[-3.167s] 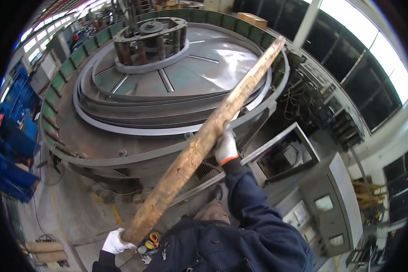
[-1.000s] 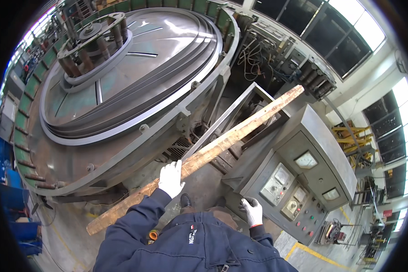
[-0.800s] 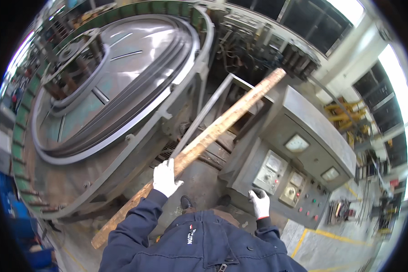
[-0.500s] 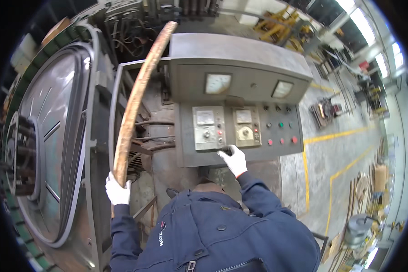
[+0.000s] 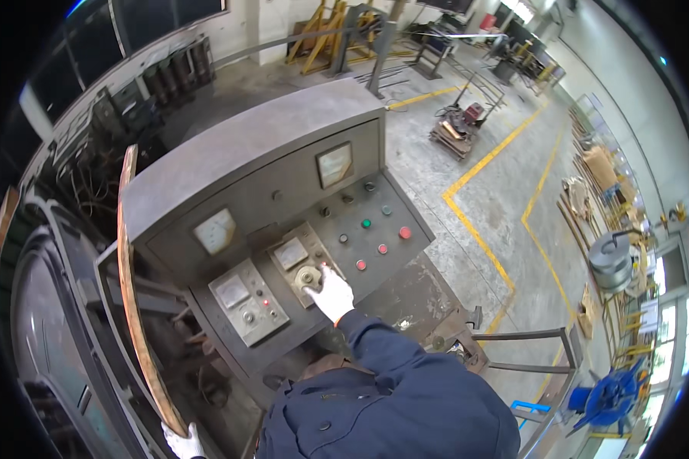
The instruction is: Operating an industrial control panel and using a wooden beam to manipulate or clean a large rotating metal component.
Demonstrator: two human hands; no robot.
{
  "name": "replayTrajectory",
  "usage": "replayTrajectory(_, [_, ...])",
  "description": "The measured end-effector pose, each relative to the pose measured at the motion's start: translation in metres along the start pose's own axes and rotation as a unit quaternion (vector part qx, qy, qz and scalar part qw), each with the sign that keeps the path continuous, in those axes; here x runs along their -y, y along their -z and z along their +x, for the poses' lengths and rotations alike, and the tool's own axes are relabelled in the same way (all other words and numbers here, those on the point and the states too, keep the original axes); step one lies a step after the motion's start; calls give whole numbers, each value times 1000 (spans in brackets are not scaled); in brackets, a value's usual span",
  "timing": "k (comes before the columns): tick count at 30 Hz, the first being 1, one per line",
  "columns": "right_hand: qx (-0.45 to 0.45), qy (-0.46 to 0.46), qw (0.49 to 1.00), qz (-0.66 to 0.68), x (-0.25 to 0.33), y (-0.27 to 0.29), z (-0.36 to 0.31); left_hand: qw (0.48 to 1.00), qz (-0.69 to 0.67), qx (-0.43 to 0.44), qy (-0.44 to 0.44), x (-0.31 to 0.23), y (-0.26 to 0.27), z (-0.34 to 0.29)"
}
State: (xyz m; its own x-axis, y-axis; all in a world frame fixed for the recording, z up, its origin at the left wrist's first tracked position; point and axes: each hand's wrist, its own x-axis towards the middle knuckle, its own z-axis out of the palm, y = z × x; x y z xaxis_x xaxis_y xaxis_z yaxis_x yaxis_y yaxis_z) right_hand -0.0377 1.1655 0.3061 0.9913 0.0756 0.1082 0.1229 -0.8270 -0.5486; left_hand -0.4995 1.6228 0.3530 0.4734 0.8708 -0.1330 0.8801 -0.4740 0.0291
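Observation:
My left hand (image 5: 182,442), in a white glove, is closed around the lower end of a long, slightly curved wooden strip (image 5: 135,310). The strip rises past the left side of a grey control console (image 5: 241,172). My right hand (image 5: 332,295), also gloved, is over the right-hand dial module (image 5: 289,254) of the sloping panel. Its thumb and fingers are apart, beside the round knob (image 5: 308,277) and a small red light; whether they touch the knob I cannot tell. A similar dial module (image 5: 246,301) sits to the left.
Red and green push buttons (image 5: 367,223) line the panel's right part; two gauges (image 5: 334,165) sit above. A large round metal machine (image 5: 46,321) stands at left. Right of me are a metal frame (image 5: 524,335) and a blue machine (image 5: 611,394). Yellow lines (image 5: 478,249) mark the floor.
My view has turned right. My right hand has moved from the panel's lower edge up to the right-hand dial module. My left hand still holds the wooden strip, now lower in view.

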Motion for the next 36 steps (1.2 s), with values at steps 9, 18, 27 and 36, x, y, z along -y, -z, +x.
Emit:
replayTrajectory(9, [58, -16, 997, -50, 1, -1, -1, 999, -15, -35, -29, 13, -35, 33])
replayTrajectory(18, [48, 6, 995, -92, 11, -7, 10, 993, -79, -85, -15, -27, 2, -2])
replayTrajectory(27, [34, 47, 993, -107, -1, -24, 2, 998, -46, -22, 24, -34, 49, -6])
replayTrajectory(36, [47, 74, 993, -78, 17, -15, 13, 994, -101, -11, 30, -31, 52, -11])
